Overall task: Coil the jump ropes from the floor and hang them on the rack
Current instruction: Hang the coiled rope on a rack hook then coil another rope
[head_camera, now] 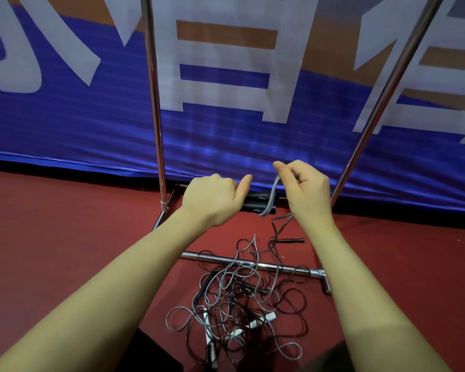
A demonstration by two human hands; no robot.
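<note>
Between the two hands, a grey jump rope (271,196) is being wound round its paired black handles (258,204), so the step in hand looks like coiling one rope, with none yet hung in view. The left hand (212,198) is curled round the near end of the handles, thumb out along them; their long axis runs level, left to right, with the free ends pointing toward the right hand (305,189). That hand pinches the grey cord just above and right of the left grip, its fingers folded over the strand, which drops in a loop across the handles' free end.

Below both grips the slack trails down to the tangle of ropes (242,304) on the red floor (65,237), where grey and dark cords and white handles lie over the rack's base bar (287,268).

Next, I judge, the right hand must carry the cord round the handles again while drawing slack free of the tangle; snagging there seems the main risk. The rack's uprights (156,116) rise behind the hands.
</note>
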